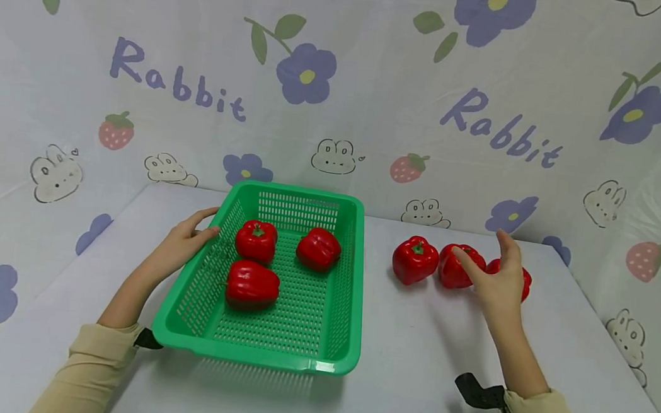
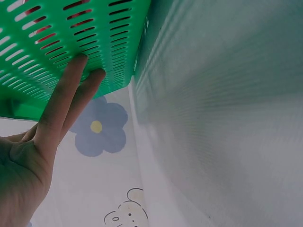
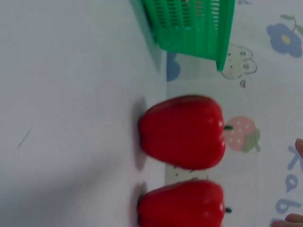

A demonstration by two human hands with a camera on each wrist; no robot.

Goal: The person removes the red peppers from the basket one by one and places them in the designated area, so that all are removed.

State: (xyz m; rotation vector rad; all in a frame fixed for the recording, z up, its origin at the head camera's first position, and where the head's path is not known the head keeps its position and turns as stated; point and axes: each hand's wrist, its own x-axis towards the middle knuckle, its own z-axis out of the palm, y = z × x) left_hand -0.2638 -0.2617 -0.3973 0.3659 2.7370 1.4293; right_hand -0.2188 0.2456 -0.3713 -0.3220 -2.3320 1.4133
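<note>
In the head view my left hand point(image 1: 183, 242) is at the left rim of a green perforated plastic basket point(image 1: 356, 284). Two straight fingers point(image 2: 64, 101) touch the basket's outer wall in the left wrist view. Inside the basket lie three red bell peppers: one at the back left point(image 1: 256, 242), one at the right point(image 1: 319, 250), one in front point(image 1: 252, 286). My right hand point(image 1: 502, 283), thumb and fingers spread, hovers at the right with nothing held. It partly hides the rightmost pepper point(image 1: 526, 283). Beside it sit a middle pepper point(image 1: 456, 271) and a left pepper point(image 1: 415, 262).
A white cloth-like surface point(image 1: 406, 363) covers the table under the basket and peppers. Behind it hangs a white curtain point(image 1: 372, 83) with rabbits, flowers and strawberries. Black wrist mounts point(image 1: 481, 392) show at both cuffs.
</note>
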